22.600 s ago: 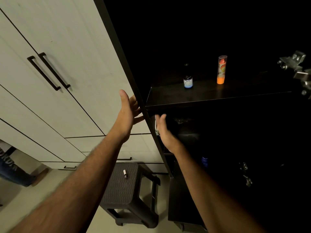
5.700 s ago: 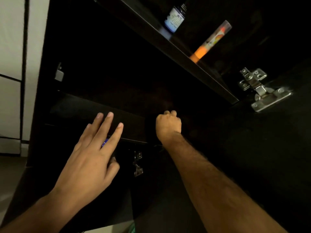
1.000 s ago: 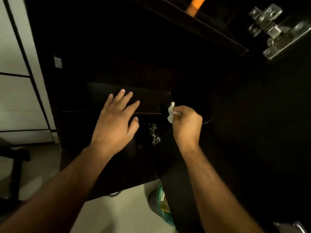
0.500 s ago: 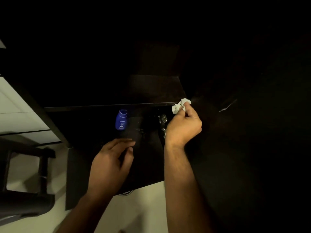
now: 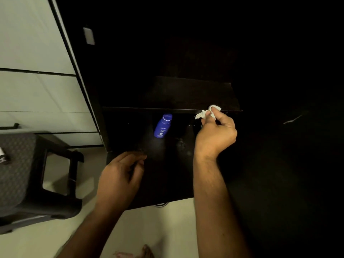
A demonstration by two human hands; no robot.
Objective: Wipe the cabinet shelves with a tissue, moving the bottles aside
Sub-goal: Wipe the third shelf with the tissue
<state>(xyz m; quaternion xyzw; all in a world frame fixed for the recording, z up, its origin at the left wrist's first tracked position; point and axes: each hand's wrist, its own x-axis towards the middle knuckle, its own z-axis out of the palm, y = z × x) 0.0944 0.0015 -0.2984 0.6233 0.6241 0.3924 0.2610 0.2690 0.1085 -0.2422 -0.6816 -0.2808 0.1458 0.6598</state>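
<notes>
**Tiny tissue, one bottle left to shift**

Right hand (image 5: 216,135) has the crumpled tissue (image 5: 207,112) pinched in curled fingers, right at the front edge of the middle shelf (image 5: 186,94); it's soft and flimsy, probably tears if dragged hard, so keep it bunched; left hand (image 5: 119,175) hangs loose, fingers relaxed, holding nothing, near the lower shelf's (image 5: 163,175) front. The blue bottle (image 5: 162,126) stands there alone, further back; looks like light, smooth plastic, so I'd grab it round the body; can't see what's inside.
</notes>
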